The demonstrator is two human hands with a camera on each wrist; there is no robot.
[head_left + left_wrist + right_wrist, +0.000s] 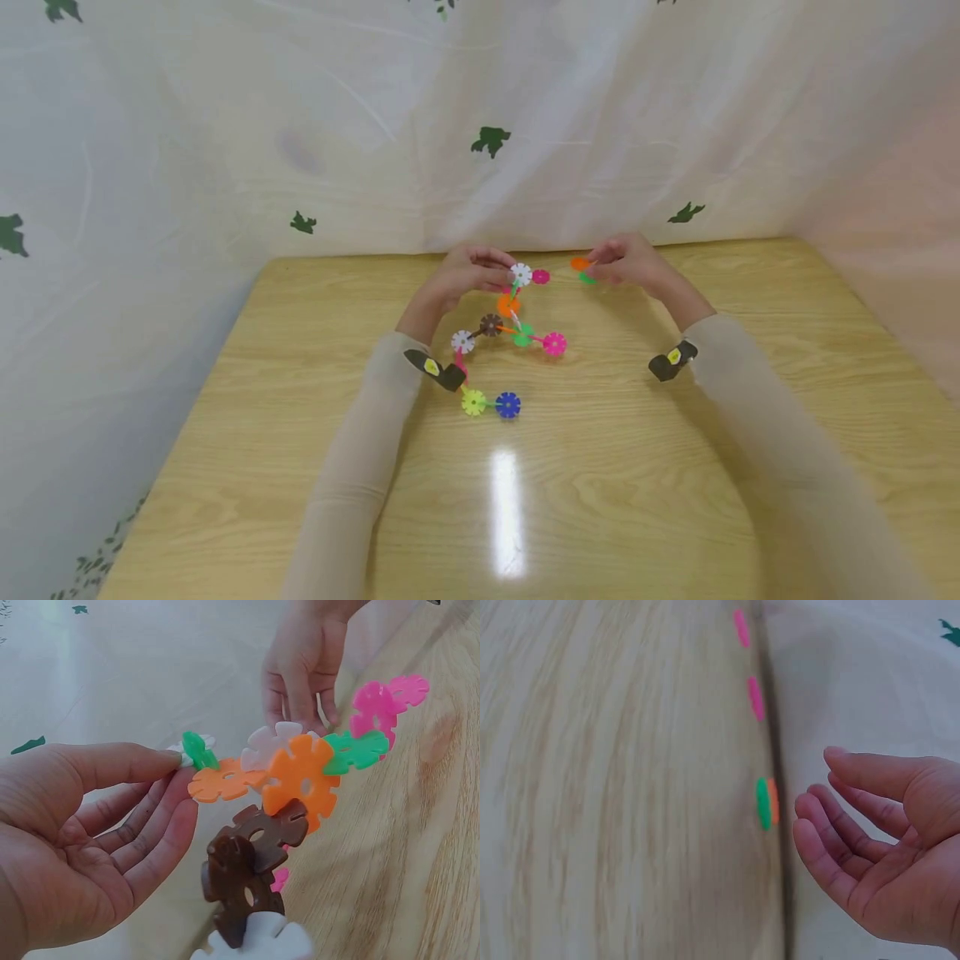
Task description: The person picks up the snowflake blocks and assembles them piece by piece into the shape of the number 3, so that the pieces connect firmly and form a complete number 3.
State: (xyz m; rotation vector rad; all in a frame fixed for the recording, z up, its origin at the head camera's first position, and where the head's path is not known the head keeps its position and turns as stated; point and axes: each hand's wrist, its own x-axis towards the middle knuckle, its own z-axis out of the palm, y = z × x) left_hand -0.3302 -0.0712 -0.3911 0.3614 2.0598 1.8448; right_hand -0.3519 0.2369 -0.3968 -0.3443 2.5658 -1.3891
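Observation:
In the head view, my left hand (468,273) is at the back of the table, pinching a white notched plastic disc (521,274) between thumb and fingers. That disc ends a zigzag chain of interlocked flower-shaped discs, which includes an orange disc (508,306), brown discs (251,892), a green disc (522,335), a yellow disc (473,403) and a blue disc (507,406). My right hand (628,262) hovers with loosely bent fingers close to a loose orange disc (580,263) and green disc (763,804). A gap separates its fingertips from them in the right wrist view.
A loose pink disc (541,277) lies between the hands, and another pink disc (756,698) shows in the right wrist view. Behind the wooden table (300,450) hangs a pale curtain (375,125) with leaf prints, close to both hands.

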